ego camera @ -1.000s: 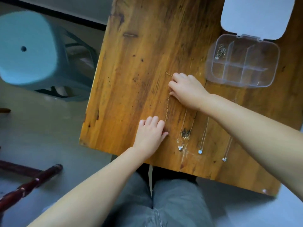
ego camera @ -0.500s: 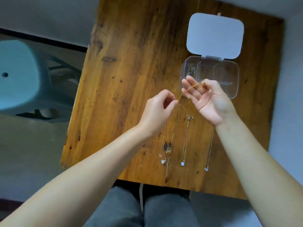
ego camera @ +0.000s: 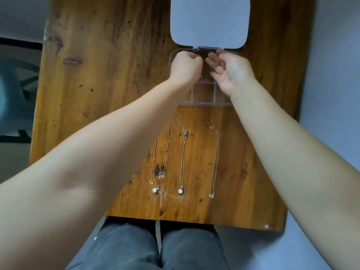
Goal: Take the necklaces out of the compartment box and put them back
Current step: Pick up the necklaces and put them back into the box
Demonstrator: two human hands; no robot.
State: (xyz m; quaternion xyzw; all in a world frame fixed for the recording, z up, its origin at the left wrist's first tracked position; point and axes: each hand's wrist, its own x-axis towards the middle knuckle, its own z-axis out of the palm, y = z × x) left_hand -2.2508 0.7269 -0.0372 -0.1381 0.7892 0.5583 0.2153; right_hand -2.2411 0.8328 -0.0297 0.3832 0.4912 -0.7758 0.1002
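The clear compartment box lies open at the back of the wooden table, with its white lid folded away behind it. Both hands hover over its rear compartments. My left hand is closed in a pinch. My right hand is right beside it with its fingers curled toward the same spot. The thin gold necklace they hold is hidden between the fingers. Three necklaces lie stretched out nearer to me: one with a flower pendant, one with a round pendant and one with a small clear pendant.
The table's front edge runs just above my knees in grey trousers. A teal plastic stool stands on the floor to the left. The box's front compartments show between my wrists.
My hands picked a gold necklace up from the left of the row and carried it forward over the box. The view has tilted further forward over the table.
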